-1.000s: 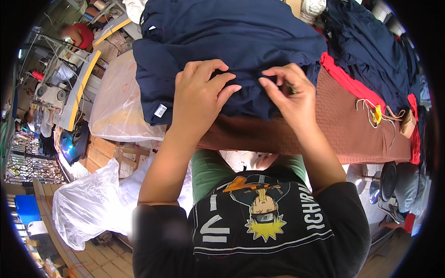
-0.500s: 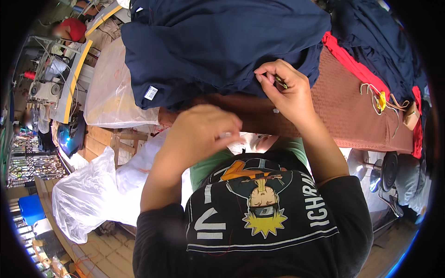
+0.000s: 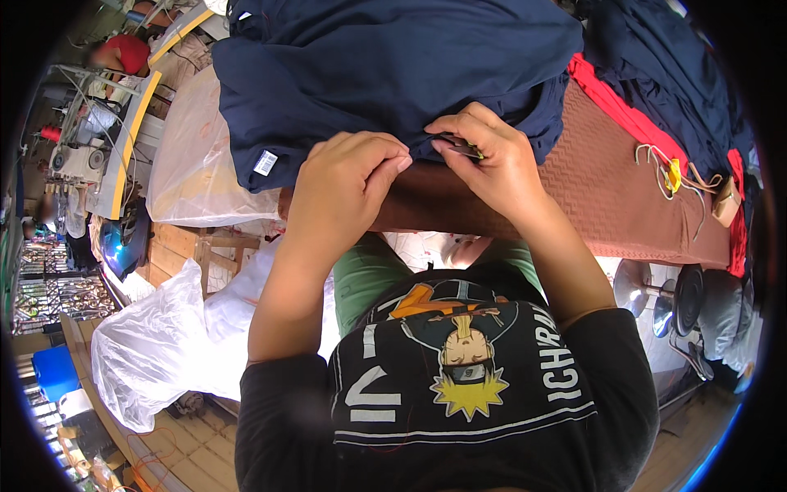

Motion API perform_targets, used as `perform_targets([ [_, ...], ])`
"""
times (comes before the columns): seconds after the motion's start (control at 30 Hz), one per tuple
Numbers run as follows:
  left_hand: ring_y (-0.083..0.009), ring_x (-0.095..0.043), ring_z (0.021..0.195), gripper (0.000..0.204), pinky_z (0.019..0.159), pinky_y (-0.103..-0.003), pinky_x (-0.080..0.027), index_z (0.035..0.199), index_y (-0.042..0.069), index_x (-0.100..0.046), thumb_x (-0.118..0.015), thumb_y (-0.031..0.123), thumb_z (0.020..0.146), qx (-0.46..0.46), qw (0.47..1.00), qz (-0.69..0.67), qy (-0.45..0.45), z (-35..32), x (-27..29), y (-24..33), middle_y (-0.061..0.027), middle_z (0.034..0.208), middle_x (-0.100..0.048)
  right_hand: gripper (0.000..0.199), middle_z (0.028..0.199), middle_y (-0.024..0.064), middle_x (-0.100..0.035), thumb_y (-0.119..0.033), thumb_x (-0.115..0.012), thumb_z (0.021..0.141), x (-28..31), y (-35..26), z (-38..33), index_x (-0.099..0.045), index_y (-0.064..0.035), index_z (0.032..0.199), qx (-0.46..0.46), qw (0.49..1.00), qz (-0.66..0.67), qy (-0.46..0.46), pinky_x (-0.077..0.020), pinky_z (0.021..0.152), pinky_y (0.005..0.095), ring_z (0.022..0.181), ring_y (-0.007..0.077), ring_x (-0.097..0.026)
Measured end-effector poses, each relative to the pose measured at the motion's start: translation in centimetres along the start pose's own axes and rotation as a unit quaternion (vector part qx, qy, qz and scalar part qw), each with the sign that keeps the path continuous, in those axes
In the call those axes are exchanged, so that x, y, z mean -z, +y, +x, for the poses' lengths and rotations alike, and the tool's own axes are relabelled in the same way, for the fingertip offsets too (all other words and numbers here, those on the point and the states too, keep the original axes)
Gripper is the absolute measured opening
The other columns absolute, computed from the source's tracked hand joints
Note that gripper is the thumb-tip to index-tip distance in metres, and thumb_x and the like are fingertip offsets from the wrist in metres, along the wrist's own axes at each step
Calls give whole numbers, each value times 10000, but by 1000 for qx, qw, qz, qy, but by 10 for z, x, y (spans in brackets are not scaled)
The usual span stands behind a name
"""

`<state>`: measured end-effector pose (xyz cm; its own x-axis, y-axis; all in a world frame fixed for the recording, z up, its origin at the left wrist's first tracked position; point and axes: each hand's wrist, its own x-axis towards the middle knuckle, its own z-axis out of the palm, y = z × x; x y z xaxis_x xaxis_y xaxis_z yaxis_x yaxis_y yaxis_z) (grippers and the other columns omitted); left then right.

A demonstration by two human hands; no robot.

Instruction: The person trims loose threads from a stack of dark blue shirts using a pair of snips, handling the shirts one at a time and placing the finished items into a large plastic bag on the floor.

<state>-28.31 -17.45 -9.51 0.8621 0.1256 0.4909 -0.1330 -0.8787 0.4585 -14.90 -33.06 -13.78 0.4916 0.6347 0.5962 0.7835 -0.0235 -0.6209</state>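
Note:
A navy blue garment [image 3: 344, 90] is spread in folds over the near edge of the table, with a white barcode tag [image 3: 265, 162] at its lower left. My left hand [image 3: 348, 176] is closed at the garment's near edge, thumb and forefinger pinching the cloth there. Just to the right, my right hand [image 3: 496, 156] holds a small dark tool, which looks like thread snips [image 3: 466, 148], partly hidden in the palm. The right fingertips are also against the navy cloth, a short gap from the left fingertips.
Brown cloth [image 3: 631, 205] covers the table. More navy garments [image 3: 664, 82] with red trim [image 3: 627, 119] lie at the right, near pale cords [image 3: 684, 184]. Clear plastic sheeting [image 3: 147, 344] hangs at the left. Sewing machines [image 3: 78, 160] and a person in red [image 3: 127, 53] are farther left.
My left hand has moved up to the garment's edge and closed on it. My right hand, still holding the snips, has shifted left and slightly down, toward the left hand.

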Motion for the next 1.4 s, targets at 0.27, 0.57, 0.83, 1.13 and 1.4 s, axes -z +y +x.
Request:
perform_targets([
  [0.27,-213,-655,729,130,668,-292,-494,906,3,-637,-618,131,918,62,987,-133,61,5,6,3,-92,828,-680,184,817,49,-604,-13,-705,776,7,-1,4,-690,-64,952,-6,999,47,-2,-482,629,286,691,193,-600],
  [0.57,-176,-661,731,130,663,-269,-497,929,3,-645,-616,128,918,-41,975,-198,90,34,-3,7,-93,831,-696,139,830,75,-663,-95,-722,826,7,-11,17,-683,-40,948,30,994,105,-5,-507,664,298,721,167,-639],
  [0.83,-76,-628,785,184,698,-209,-486,932,-18,-699,-688,160,885,143,959,-236,-58,47,-11,3,-31,861,-707,97,745,68,-683,-124,-681,879,30,-11,17,-656,-32,899,-70,994,88,17,-486,611,277,663,142,-631],
  [1.13,-45,-599,752,172,693,-196,-478,932,-18,-702,-679,146,888,121,976,-163,-72,48,-8,12,-21,826,-706,185,791,103,-626,-176,-708,856,44,-26,21,-620,-17,890,-67,997,42,15,-480,619,317,665,230,-604],
  [1.4,-58,-602,773,212,718,-207,-492,986,-33,-690,-635,164,927,129,960,-242,-61,46,-9,4,-38,893,-716,206,785,114,-599,-207,-699,852,51,-22,8,-602,-26,869,-26,1000,2,-13,-475,622,358,689,289,-608],
])
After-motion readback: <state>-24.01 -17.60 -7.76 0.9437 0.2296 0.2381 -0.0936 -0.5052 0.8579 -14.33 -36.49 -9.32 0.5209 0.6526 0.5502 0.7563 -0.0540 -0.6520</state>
